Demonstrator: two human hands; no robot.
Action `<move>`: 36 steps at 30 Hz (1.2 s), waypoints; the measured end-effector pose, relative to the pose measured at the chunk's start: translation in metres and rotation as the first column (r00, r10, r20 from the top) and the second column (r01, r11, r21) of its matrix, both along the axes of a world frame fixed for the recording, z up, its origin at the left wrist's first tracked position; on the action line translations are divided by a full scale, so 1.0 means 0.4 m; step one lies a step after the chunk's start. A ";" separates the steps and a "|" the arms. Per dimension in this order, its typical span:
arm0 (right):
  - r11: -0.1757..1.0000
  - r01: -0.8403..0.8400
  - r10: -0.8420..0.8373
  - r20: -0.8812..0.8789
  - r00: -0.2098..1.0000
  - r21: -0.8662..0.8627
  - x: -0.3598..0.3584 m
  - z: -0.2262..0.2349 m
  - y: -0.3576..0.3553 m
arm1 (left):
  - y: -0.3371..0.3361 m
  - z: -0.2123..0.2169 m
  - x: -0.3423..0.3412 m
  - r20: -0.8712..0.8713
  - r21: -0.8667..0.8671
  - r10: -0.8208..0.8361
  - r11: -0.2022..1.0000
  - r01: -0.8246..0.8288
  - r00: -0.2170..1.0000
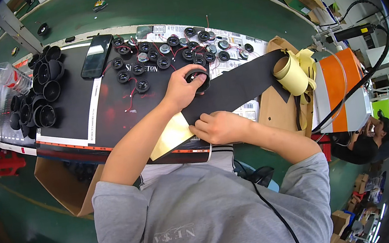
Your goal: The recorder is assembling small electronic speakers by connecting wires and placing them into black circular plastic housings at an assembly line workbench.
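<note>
My left hand is wrapped round a round black plastic cup, its thumb over the rim. The cup is over the near part of a wide black strip that has pale yellow backing paper. My right hand is closed, its fingertips pinching the strip's near edge where the bare yellow backing shows. What lies between those fingertips is mostly hidden. To the right, the strip runs to a yellow roll. Beyond my left hand are several small round speakers with red wires.
Several black cups are heaped at the left, beside a clear bottle. A black phone lies behind. An orange and white machine with a black cable stands right. A cardboard box is below the table; another person is at far right.
</note>
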State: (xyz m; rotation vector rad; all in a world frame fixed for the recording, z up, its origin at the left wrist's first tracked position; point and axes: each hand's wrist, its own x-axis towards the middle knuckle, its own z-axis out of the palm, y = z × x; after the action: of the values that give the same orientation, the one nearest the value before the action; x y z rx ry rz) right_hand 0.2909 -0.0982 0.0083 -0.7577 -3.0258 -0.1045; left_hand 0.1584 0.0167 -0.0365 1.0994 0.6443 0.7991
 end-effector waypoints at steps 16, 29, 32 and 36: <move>0.914 0.299 -0.378 -0.304 0.875 -0.275 0.000 -0.005 0.037 | 0.002 0.010 0.008 0.005 -0.051 -0.009 0.999 0.010 1.000; 0.639 0.608 -0.750 -0.559 0.355 -0.471 0.021 -0.001 0.130 | 0.028 -0.055 -0.005 0.029 0.044 -0.074 0.996 0.072 0.997; 0.632 0.700 -0.738 -0.537 0.410 -0.333 0.024 -0.011 0.138 | 0.008 -0.019 0.003 0.009 -0.017 -0.082 0.996 0.082 0.997; 0.561 0.775 -0.787 -0.476 0.392 -0.291 0.045 0.008 0.169 | 0.010 -0.013 0.011 0.101 -0.171 -0.022 0.984 0.039 0.995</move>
State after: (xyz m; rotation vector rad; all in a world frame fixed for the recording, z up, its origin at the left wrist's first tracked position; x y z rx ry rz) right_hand 0.3088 -0.0306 0.0115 -1.7926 -1.8628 0.1307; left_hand 0.1628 0.0209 -0.0417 0.9041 0.6007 0.7517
